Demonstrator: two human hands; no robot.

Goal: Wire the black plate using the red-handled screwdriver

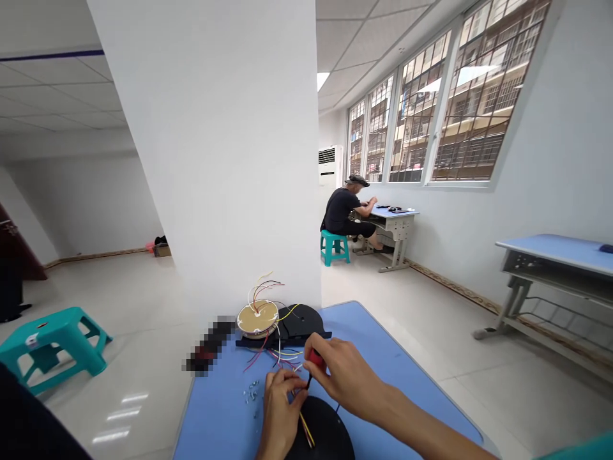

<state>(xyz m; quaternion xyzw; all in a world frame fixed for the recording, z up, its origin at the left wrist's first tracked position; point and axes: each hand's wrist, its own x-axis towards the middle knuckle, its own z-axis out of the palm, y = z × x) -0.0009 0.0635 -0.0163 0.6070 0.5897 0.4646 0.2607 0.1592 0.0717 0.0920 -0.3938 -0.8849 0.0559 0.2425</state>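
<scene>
My right hand is wrapped round the red handle of a screwdriver, its dark shaft tilted down toward the rim of a black round plate. My left hand is closed by the shaft's lower end, thumb and fingertips drawn together; what they pinch is hidden. Yellow and other thin wires run over the plate beneath my left hand. Several small screws lie loose to the left. Behind my hands, a gold-faced disc with wires sprouting from it rests against another black round part.
The blue tabletop meets a white pillar at its far side. A blurred dark item lies at the left edge. Teal stools, another desk at right, and a seated person by the windows are farther off.
</scene>
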